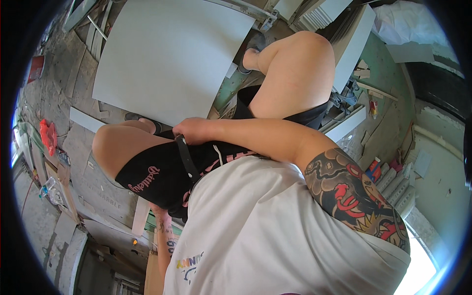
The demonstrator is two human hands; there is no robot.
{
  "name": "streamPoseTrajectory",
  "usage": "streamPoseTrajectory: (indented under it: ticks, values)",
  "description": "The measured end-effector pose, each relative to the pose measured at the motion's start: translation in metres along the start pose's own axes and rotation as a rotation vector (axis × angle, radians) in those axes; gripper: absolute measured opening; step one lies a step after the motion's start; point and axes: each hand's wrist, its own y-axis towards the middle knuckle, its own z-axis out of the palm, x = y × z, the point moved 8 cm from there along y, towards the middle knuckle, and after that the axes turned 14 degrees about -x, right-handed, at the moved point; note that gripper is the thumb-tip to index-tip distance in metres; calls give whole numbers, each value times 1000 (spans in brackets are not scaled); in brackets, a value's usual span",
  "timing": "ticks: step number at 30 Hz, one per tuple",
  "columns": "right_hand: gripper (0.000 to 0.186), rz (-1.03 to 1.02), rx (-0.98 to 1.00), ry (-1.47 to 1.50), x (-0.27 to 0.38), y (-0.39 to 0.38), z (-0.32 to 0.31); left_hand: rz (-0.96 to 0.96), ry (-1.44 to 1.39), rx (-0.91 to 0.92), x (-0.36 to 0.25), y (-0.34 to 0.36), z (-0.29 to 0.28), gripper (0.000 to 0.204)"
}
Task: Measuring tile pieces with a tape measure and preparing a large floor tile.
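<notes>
My right hand is closed over my lap, at the upper end of a black strap. That strap has small holes or studs and runs down across my black shorts. What lies inside the curled fingers is mostly hidden. My left hand hangs low beside my left thigh, next to a narrow pale strip. Its fingers are largely hidden by the shorts. Beyond my knees a large plain white board lies flat, between my two feet.
Boards and panels stand at the upper right, near white plastic wrapping. A red bag and wood scraps lie at the left. Grey rolls or tubes rest at the right wall. The floor carries dust and offcuts.
</notes>
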Motion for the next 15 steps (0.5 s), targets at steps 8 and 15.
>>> streamPoseTrajectory:
  ticks: [8,15]
  values:
    - [28,210,125,-104,-35,-8,-15,-44,0,59,0,18,4,49]
    - [26,53,81,-42,32,-22,-53,-108,-15,94,14,32,7,50]
